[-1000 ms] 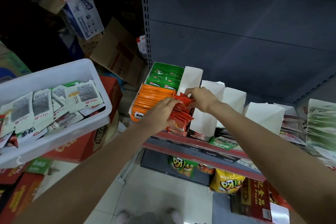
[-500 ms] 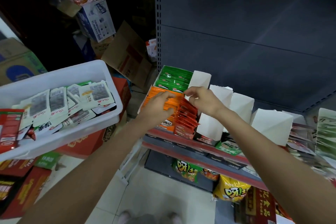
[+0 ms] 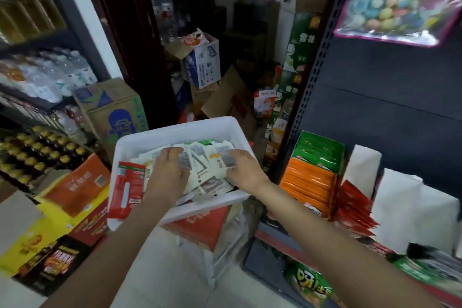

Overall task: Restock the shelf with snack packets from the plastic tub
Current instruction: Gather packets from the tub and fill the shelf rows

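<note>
Tub: a white plastic tub (image 3: 175,132) sits at centre frame atop a red carton (image 3: 200,227), heaped with white snack packets (image 3: 207,170).
Left hand: the left hand (image 3: 168,172) lies palm down on the heap at the tub's 9 o'clock side, fingers spread and lightly bent over the packets; whether it grips any cannot be told.
Right hand: the right hand (image 3: 243,170) lies on the packets at the tub's 3 o'clock side, fingers bent down among them, its hold unclear.
Red box: a red box (image 3: 127,190) leans inside the tub's 8 o'clock corner.
Shelf: at 3 o'clock from the tub, the shelf (image 3: 275,239) carries rows of green packets (image 3: 318,151), orange packets (image 3: 308,182) and red packets (image 3: 352,210).
</note>
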